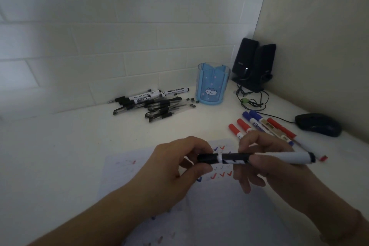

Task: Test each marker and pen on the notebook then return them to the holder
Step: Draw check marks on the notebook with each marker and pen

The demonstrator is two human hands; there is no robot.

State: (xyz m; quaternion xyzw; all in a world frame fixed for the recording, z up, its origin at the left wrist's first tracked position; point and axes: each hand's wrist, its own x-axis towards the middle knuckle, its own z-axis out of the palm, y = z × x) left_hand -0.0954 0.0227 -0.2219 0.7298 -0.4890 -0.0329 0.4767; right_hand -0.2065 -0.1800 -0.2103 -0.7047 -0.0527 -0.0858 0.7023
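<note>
I hold a black marker [279, 158] level above the notebook [219, 205]. My right hand [265, 164] grips its white barrel. My left hand [179, 162] pinches its black cap [206, 158], which sits on or right at the tip. The notebook page shows red and blue tick marks. The blue pen holder [213, 86] stands at the back, with nothing visible inside. A pile of black pens and markers [153, 103] lies left of the holder. Red and blue markers [259, 126] lie to the right of the notebook.
Two black speakers [253, 64] stand in the back right corner, with cables [251, 102] trailing onto the desk. A black mouse [318, 125] rests near the right wall. Small loose caps [191, 102] lie beside the holder's base.
</note>
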